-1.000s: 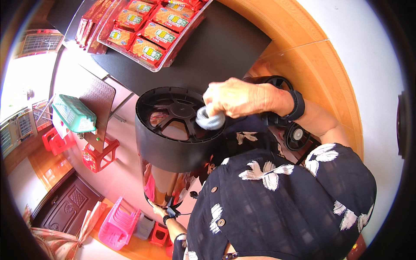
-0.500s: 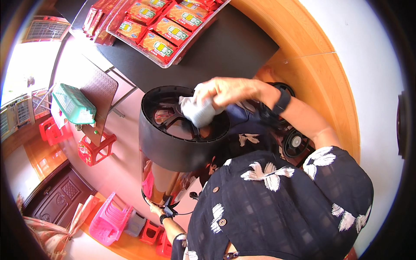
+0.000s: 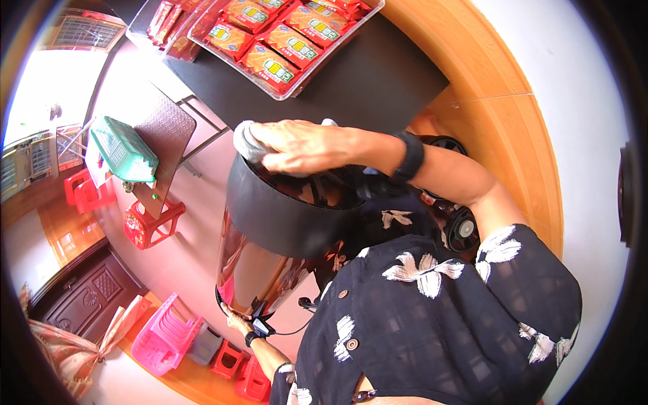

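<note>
A large upright cylinder [image 3: 290, 216] with a matte black upper band and a glossy, mirror-like lower body stands before me. Its spoked hollow top is partly hidden by my right arm. My right hand [image 3: 297, 145] is closed on a grey-white cloth [image 3: 248, 143], which lies over the far left part of the rim. Lower down, my left hand [image 3: 237, 321] grips the cylinder's black lower edge, its fingers only partly showing. Beside that wrist is a small black clip-like part [image 3: 263, 327] with a cable.
A black table [image 3: 378, 74] beyond the cylinder bears a clear tray [image 3: 287, 96] of red snack packets. To the left are a folding table [image 3: 169, 121] with a green basket [image 3: 125, 152], a red stool [image 3: 152, 226] and stacked pink chairs [image 3: 165, 337]. Black round speaker-like parts [image 3: 462, 229] stand at right.
My right hand has moved the cloth from inside the spoked top leftward onto the far left rim. My left hand stays at the lower edge. The view has shifted slightly.
</note>
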`<action>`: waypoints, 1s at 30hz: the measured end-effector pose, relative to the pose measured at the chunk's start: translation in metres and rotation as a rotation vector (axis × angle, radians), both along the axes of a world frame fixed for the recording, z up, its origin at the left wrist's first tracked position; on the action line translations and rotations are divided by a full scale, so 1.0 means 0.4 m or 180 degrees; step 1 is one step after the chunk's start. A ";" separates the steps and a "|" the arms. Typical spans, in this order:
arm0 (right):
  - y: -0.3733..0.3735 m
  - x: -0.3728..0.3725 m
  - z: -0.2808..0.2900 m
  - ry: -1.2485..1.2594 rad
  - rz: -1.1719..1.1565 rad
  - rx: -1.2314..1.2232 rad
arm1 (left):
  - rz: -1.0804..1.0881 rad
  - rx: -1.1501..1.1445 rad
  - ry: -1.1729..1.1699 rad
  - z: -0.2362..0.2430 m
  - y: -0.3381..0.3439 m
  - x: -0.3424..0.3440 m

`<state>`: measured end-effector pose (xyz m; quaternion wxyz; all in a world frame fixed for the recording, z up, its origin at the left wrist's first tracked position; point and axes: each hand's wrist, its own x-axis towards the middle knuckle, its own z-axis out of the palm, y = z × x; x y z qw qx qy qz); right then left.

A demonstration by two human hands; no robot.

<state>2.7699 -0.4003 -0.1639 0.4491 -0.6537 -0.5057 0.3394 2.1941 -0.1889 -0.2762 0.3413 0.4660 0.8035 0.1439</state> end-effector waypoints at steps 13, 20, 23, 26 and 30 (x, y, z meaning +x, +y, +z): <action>-0.342 -0.022 -0.041 0.0349 0.0077 -0.1135 | 0.0332 0.0053 -0.0256 -0.030 0.028 0.002; -0.348 -0.041 -0.244 0.0809 -0.0771 -0.1735 | -0.0001 0.0124 -0.0194 0.056 0.094 0.068; -0.383 -0.060 -0.236 0.1693 -0.1480 -0.1318 | 0.0001 0.0031 -0.0637 0.107 0.125 0.076; -0.408 -0.071 -0.131 0.0960 -0.2249 -0.0545 | -0.0211 0.0052 -0.0931 0.168 0.148 0.117; -0.344 -0.135 0.085 0.0473 -0.2764 0.0062 | -0.0544 0.0216 -0.1355 0.244 0.183 0.181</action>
